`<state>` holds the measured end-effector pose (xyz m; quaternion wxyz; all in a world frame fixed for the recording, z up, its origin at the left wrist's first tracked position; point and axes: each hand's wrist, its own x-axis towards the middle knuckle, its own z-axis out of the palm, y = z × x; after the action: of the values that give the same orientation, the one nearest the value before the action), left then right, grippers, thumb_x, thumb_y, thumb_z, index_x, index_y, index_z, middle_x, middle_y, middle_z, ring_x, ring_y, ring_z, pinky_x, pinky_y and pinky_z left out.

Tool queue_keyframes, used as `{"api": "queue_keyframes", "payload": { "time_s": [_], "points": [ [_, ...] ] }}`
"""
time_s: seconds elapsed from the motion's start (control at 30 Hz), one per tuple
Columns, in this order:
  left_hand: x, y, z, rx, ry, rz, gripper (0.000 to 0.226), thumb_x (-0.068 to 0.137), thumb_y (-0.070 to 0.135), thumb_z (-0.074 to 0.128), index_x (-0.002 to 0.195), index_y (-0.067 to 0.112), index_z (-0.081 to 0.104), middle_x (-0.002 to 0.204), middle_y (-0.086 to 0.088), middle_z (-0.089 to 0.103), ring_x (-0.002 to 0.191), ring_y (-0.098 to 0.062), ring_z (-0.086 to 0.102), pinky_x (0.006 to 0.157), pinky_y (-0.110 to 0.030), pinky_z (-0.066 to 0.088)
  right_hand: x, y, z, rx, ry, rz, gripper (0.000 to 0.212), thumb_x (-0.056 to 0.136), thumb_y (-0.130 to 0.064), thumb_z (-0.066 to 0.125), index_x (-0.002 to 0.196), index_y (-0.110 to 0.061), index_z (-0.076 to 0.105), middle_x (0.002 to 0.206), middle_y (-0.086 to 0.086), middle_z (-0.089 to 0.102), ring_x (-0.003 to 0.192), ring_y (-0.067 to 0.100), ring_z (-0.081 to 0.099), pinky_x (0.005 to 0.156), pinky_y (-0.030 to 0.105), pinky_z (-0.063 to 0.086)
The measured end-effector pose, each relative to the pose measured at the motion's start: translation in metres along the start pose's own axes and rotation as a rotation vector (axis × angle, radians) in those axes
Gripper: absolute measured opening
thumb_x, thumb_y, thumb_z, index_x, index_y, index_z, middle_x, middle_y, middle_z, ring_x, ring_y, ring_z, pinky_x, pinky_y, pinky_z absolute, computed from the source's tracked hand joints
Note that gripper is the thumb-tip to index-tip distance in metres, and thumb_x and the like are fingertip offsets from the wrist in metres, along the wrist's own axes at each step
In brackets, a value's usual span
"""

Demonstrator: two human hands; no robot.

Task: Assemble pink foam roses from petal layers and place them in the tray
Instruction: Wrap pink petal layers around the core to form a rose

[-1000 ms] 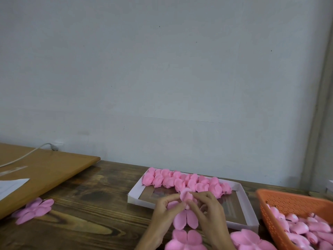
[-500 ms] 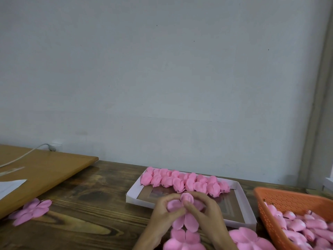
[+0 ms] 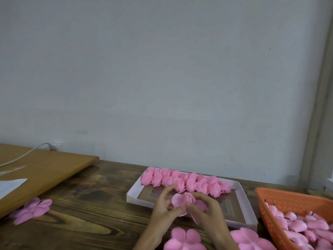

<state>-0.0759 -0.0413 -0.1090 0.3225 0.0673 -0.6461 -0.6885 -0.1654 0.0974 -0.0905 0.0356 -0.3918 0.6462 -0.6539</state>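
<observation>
Wrapping a petal layer up round the bud looks to be the step in hand. The left hand point(image 3: 164, 207) and right hand point(image 3: 209, 212) hold the half-made rose point(image 3: 183, 200) between them, just above the near wall of the tray point(image 3: 137, 200). The right fingers point(image 3: 201, 196) curl over its far side, while the left thumb and lower fingers pinch a petal and the left index finger stands raised and free.

To do it well, I would overlap each petal evenly on its neighbour and keep the bud centred. The pressure should be light, since foam probably creases under a hard pinch.

The rose is pale pink, with a tight closed bud at the centre. Its petals are loose, and one hangs down toward the tabletop point(image 3: 90, 215).

A row of finished roses point(image 3: 182, 180) lines the tray's far side, with bare floor nearer. Flat petal layers point(image 3: 185, 239) lie close by, and an orange basket point(image 3: 288, 201) of pink pieces sits to the right.
</observation>
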Motion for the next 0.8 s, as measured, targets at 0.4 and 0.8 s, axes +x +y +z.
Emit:
{"api": "queue_keyframes", "payload": {
  "time_s": [0.4, 0.8],
  "points": [
    [0.0053, -0.0039, -0.0046, 0.049, 0.167, 0.056, 0.014, 0.085, 0.006, 0.085, 0.083, 0.019, 0.084, 0.085, -0.011, 0.081, 0.082, -0.02, 0.077, 0.073, -0.025, 0.058, 0.0027, 0.0063, -0.0006, 0.284, 0.016, 0.11, 0.017, 0.088, 0.003, 0.075, 0.102, -0.006, 0.078, 0.094, 0.015, 0.08, 0.09, 0.025, 0.078, 0.072, 0.027, 0.061],
    [0.0041, -0.0016, -0.0016, 0.03, 0.214, 0.091, 0.008, 0.086, 0.012, 0.085, 0.081, 0.018, 0.084, 0.083, -0.01, 0.08, 0.08, -0.019, 0.076, 0.071, -0.026, 0.058, -0.001, 0.0067, 0.0083, 0.289, -0.108, 0.041, 0.017, 0.086, -0.011, 0.082, 0.102, -0.014, 0.08, 0.105, 0.016, 0.079, 0.102, 0.033, 0.076, 0.087, 0.042, 0.061]
  ]
}}
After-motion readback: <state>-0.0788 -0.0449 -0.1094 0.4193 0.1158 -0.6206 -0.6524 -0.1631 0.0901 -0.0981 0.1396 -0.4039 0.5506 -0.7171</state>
